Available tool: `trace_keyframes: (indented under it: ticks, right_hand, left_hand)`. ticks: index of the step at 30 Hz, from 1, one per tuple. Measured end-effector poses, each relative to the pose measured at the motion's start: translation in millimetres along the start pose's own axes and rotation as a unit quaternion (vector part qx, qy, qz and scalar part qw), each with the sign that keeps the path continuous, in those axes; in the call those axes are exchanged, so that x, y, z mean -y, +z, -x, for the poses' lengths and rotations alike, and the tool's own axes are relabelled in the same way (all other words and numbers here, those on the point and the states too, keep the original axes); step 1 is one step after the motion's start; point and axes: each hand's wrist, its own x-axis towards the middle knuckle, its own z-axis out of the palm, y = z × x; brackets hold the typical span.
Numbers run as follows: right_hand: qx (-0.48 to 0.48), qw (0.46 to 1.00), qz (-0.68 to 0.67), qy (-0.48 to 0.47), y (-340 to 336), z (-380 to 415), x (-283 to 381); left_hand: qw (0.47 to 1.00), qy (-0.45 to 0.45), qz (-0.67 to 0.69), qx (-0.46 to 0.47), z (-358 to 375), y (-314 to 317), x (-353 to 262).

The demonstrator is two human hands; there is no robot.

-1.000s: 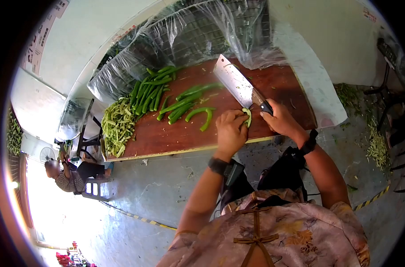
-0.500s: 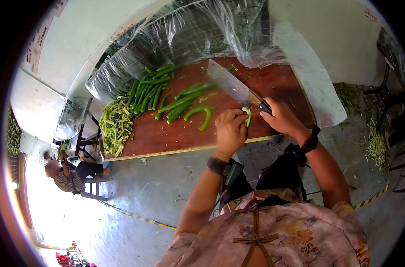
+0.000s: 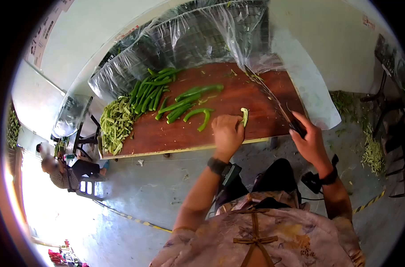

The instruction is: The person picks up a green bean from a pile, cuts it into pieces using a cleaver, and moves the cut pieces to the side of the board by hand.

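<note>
My left hand [image 3: 228,135] is closed at the near edge of the brown tabletop [image 3: 256,91]. A pale green piece of cut pepper [image 3: 245,114] sticks up from its thumb side. My right hand [image 3: 310,141] grips the dark handle of a cleaver [image 3: 276,99]. Its blade shows almost edge-on, slants away to the far side of the table and carries green bits. Left of my left hand lie a curved green pepper [image 3: 206,119] and several long green peppers [image 3: 184,106]. Beyond them is a heap of whole peppers [image 3: 144,95], beside a pile of cut pieces [image 3: 115,123].
Clear plastic sheeting [image 3: 176,42] covers crates along the table's back. A white board [image 3: 318,100] borders the right end. Cut scraps [image 3: 372,155] lie on the floor at right. A person [image 3: 60,171] sits at far left.
My right hand has moved right and turned the cleaver from flat-on to nearly edge-on, away from the cut pepper. My left hand stays nearly in place.
</note>
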Motion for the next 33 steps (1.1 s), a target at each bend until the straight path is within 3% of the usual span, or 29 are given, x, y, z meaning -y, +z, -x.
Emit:
trace_keyframes:
  ticks: [2,4,11,13,20,33]
  right_hand:
    - [0.006,1.000,-0.014,0.006,-19.4,13.7,10.3]
    - [0.035,0.999,0.036,0.017,-34.9,26.2,13.8]
    - [0.084,0.981,0.162,-0.058,-61.1,59.3,34.4]
    - [0.106,0.968,0.214,-0.075,-64.0,64.0,39.8]
    - [0.110,0.940,0.290,-0.142,-55.8,71.7,43.9]
    - [0.125,0.915,0.353,-0.153,-29.5,76.5,66.5]
  left_hand:
    - [1.000,0.003,-0.009,-0.020,-1.1,3.7,0.4]
    - [0.996,-0.011,-0.079,0.034,-2.8,8.1,-0.8]
    - [0.999,-0.014,-0.044,-0.003,-1.4,-0.4,-8.4]
    - [0.996,0.077,-0.051,-0.011,4.5,-8.2,-6.4]
    - [0.997,0.072,-0.010,0.022,15.5,-18.1,-7.5]
    - [0.996,0.082,0.011,0.016,15.3,-17.4,-6.9]
